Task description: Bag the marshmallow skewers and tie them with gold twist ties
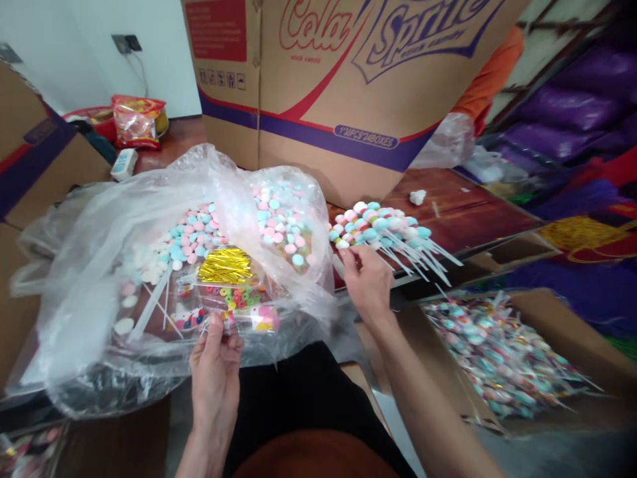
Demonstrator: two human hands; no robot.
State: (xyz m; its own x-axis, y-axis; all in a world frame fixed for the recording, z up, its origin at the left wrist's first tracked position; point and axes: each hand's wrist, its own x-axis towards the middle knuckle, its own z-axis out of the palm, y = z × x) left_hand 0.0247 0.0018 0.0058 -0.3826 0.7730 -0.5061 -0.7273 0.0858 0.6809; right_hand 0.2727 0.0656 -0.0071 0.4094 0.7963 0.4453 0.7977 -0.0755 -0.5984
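My left hand [217, 352] pinches a small clear printed candy bag [263, 317] at the front of the work spot. My right hand [367, 275] is at the near left end of a pile of candy skewers [381, 222], its thumb and finger closed on the end of one candy skewer [342, 244]. White sticks point out to the right from the pile. Beyond my left hand lie gold twist ties [226, 265], small coloured candy rings [237, 296] and loose pastel candies [196, 232]. A large clear plastic bag [74, 265] spreads around them.
A tall cardboard box [308, 133] stands behind the candies. At the lower right, an open carton [413, 332] holds many wrapped candy skewers [502, 358]. A red snack packet [137, 123] and small white box [124, 164] sit at back left. Another person's orange sleeve [490, 73] shows behind the box.
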